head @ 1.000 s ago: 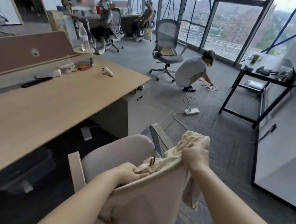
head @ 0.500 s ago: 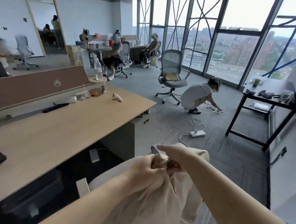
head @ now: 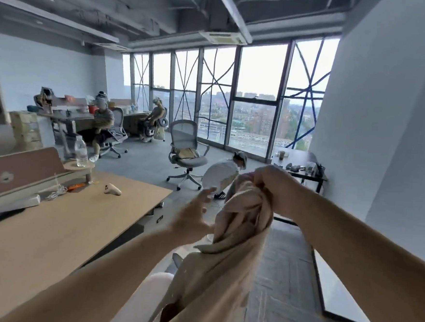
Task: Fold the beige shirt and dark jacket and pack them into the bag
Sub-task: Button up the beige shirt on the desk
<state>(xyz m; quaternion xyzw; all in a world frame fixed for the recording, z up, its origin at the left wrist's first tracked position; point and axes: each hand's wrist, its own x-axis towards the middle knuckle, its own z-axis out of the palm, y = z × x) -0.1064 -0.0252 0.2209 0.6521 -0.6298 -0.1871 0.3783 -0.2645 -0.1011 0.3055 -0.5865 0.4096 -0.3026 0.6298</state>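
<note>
The beige shirt [head: 230, 247] hangs bunched in the air in front of me, its lower part draping down past the bottom of the view. My right hand [head: 275, 188] grips its top, raised at chest height. My left hand [head: 197, 215] is just left of the cloth with fingers spread and blurred, holding nothing. The dark jacket and the bag are not in view.
A long wooden desk [head: 58, 230] lies to my left with a white controller [head: 112, 189] and a water bottle [head: 81, 151]. A pale chair back [head: 152, 282] stands below the shirt. A person [head: 224, 175] crouches on the floor ahead. A black table [head: 303, 171] stands at right.
The shirt has been lifted up off the chair back. My left hand has let go of the cloth and opened, while my right hand has risen with it. My view has tilted upward.
</note>
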